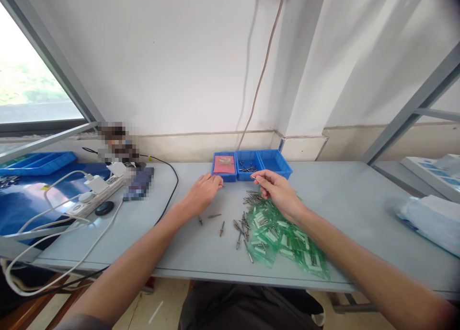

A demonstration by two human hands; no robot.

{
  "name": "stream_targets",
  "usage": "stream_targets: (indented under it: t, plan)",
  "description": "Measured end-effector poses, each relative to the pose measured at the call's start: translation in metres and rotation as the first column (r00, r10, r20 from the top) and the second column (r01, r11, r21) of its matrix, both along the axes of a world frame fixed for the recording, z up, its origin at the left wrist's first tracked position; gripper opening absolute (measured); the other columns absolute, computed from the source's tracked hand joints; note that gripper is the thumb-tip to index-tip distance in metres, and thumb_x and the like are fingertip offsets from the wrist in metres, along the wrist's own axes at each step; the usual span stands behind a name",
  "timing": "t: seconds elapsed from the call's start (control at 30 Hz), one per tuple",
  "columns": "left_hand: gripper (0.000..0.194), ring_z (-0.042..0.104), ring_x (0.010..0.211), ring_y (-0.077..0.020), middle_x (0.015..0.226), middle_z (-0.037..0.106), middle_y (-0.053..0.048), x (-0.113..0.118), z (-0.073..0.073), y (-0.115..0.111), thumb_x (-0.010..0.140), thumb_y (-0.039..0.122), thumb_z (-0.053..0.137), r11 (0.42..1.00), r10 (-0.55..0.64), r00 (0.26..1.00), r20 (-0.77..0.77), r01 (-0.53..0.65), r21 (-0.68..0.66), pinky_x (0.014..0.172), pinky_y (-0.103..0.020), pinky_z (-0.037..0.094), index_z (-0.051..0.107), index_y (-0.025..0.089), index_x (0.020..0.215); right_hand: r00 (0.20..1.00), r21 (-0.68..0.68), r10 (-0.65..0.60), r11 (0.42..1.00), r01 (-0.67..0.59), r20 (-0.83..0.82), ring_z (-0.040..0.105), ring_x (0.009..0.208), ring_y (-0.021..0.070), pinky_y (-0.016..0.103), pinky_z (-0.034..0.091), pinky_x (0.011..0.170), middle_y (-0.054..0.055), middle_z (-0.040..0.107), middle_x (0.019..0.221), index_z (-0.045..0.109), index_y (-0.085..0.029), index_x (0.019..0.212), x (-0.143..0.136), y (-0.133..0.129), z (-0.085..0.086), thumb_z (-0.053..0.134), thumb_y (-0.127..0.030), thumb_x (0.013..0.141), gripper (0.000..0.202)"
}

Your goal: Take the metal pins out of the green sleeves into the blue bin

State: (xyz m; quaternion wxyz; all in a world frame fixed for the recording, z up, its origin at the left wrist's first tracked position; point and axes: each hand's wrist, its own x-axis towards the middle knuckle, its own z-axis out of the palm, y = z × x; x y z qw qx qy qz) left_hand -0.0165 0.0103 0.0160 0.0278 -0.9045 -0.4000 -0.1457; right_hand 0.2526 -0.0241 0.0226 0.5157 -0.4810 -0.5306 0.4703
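My left hand (201,193) rests on the grey table (345,200) just in front of the left blue bin (224,167), its fingertips pinching a small metal pin. My right hand (276,189) hovers near the middle blue bin (248,168), holding a thin metal pin between thumb and forefinger. Loose metal pins (241,224) lie scattered between my hands. Under my right wrist spreads a pile of small green plastic bags (287,241).
A third blue bin (275,162) stands at the right of the row. A white power strip (96,195) with cables, a dark phone (139,183) and a blue tray (39,161) sit at the left. White packaging (433,219) lies at the right.
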Motion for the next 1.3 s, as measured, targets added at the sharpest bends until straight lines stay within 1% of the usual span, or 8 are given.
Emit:
stream_targets:
  t: [0.13, 0.27, 0.4, 0.53, 0.63, 0.83, 1.13, 1.3]
  plan:
    - [0.02, 0.058, 0.103, -0.0243, 0.11, 0.069, -0.006, 0.003, 0.004, -0.002, 0.111, 0.026, 0.042, 0.999, -0.038, 0.987, 0.153, 0.041, -0.015, 0.095, -0.037, 0.046, 0.062, 0.021, 0.109, 1.0, 0.007, -0.001, 1.0, 0.001, 0.001, 0.047, 0.056, 0.0096, 0.027, 0.037, 0.053, 0.002, 0.066, 0.092, 0.074, -0.022, 0.103, 0.0, 0.0, 0.0, 0.076, -0.05, 0.086, 0.033]
    - [0.018, 0.06, 0.104, -0.0233, 0.108, 0.071, -0.006, 0.006, 0.005, -0.005, 0.109, 0.024, 0.048, 0.997, -0.054, 0.981, 0.187, 0.062, -0.037, 0.095, -0.037, 0.048, 0.066, 0.02, 0.104, 1.0, 0.012, -0.003, 1.0, 0.003, -0.005, 0.047, 0.056, 0.0097, 0.027, 0.038, 0.053, 0.002, 0.066, 0.092, 0.073, -0.022, 0.105, 0.0, -0.001, 0.0, 0.076, -0.049, 0.085, 0.034]
    - [0.019, 0.063, 0.103, -0.0233, 0.107, 0.073, -0.006, 0.004, 0.0, 0.0, 0.107, 0.025, 0.052, 0.998, -0.05, 0.974, 0.22, 0.056, -0.025, 0.093, -0.037, 0.051, 0.069, 0.02, 0.102, 1.0, 0.024, 0.004, 1.0, -0.004, -0.014, 0.047, 0.055, 0.0091, 0.027, 0.038, 0.053, 0.002, 0.066, 0.093, 0.072, -0.021, 0.106, -0.001, -0.001, 0.0, 0.076, -0.049, 0.085, 0.034]
    - [0.02, 0.067, 0.105, -0.0225, 0.111, 0.075, -0.005, 0.004, -0.005, 0.003, 0.107, 0.025, 0.054, 0.999, -0.046, 0.946, 0.32, 0.051, -0.008, 0.094, -0.036, 0.052, 0.073, 0.021, 0.111, 1.0, 0.035, 0.0, 0.999, 0.0, -0.022, 0.047, 0.056, 0.0093, 0.027, 0.038, 0.053, 0.002, 0.066, 0.094, 0.073, -0.022, 0.105, -0.001, -0.001, 0.0, 0.077, -0.049, 0.085, 0.034]
    - [0.024, 0.07, 0.103, -0.0201, 0.114, 0.076, -0.004, 0.007, -0.005, 0.002, 0.106, 0.023, 0.055, 0.997, -0.019, 0.925, 0.379, 0.045, -0.06, 0.093, -0.033, 0.053, 0.075, 0.023, 0.118, 1.0, 0.041, -0.008, 0.999, 0.009, -0.011, 0.047, 0.055, 0.0095, 0.027, 0.037, 0.053, 0.002, 0.067, 0.093, 0.073, -0.022, 0.105, -0.001, -0.001, 0.0, 0.076, -0.049, 0.086, 0.033]
    - [0.024, 0.071, 0.101, -0.0207, 0.113, 0.077, -0.003, 0.009, -0.008, 0.003, 0.106, 0.027, 0.057, 0.987, 0.069, 0.927, 0.369, -0.009, -0.162, 0.092, -0.034, 0.054, 0.079, 0.024, 0.114, 1.0, 0.031, 0.0, 1.0, -0.001, 0.024, 0.048, 0.056, 0.0103, 0.028, 0.039, 0.053, 0.002, 0.067, 0.092, 0.072, -0.021, 0.104, -0.001, -0.001, -0.001, 0.074, -0.048, 0.087, 0.031]
    - [0.026, 0.068, 0.107, -0.0234, 0.114, 0.073, -0.007, 0.007, -0.013, 0.007, 0.107, 0.024, 0.053, 0.992, 0.075, 0.959, 0.273, -0.045, -0.116, 0.095, -0.036, 0.053, 0.076, 0.021, 0.12, 0.999, 0.048, 0.001, 0.999, -0.002, 0.036, 0.048, 0.055, 0.0101, 0.027, 0.039, 0.053, 0.003, 0.068, 0.093, 0.074, -0.022, 0.107, -0.002, -0.003, 0.002, 0.073, -0.048, 0.089, 0.032]
    - [0.028, 0.067, 0.107, -0.0235, 0.115, 0.073, -0.008, 0.008, -0.015, 0.008, 0.107, 0.024, 0.051, 0.99, 0.093, 0.96, 0.265, -0.06, -0.13, 0.096, -0.037, 0.052, 0.075, 0.02, 0.12, 1.0, 0.052, 0.022, 0.998, -0.022, 0.004, 0.05, 0.06, 0.0116, 0.028, 0.043, 0.055, 0.005, 0.072, 0.101, 0.076, -0.024, 0.112, -0.004, -0.005, 0.006, 0.078, -0.051, 0.086, 0.038]
